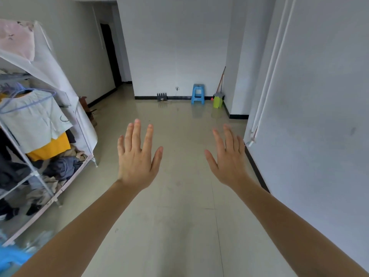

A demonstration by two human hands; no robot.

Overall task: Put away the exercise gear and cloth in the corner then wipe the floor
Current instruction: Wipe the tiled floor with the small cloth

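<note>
Glossy pale tiled floor (179, 226) lay bare, left hand (137, 158) and right hand (227, 162) spread and holding nothing, blue stool (197, 94) and green bucket (218, 100) stood by the far wall's right corner, clothes rack (40, 136) along the left edge.

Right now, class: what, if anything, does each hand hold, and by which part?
Nothing is held. The left hand and right hand are both open, fingers spread, above the floor.

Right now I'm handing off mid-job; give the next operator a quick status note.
Left hand and right hand: both open, empty, held out over the floor.
Far right corner: blue stool, green bucket with a long handle leaning behind it.
Exercise gear and cloth: I can't identify them in view.
Floor ahead looks bare; whether it has been wiped I cannot tell.
</note>
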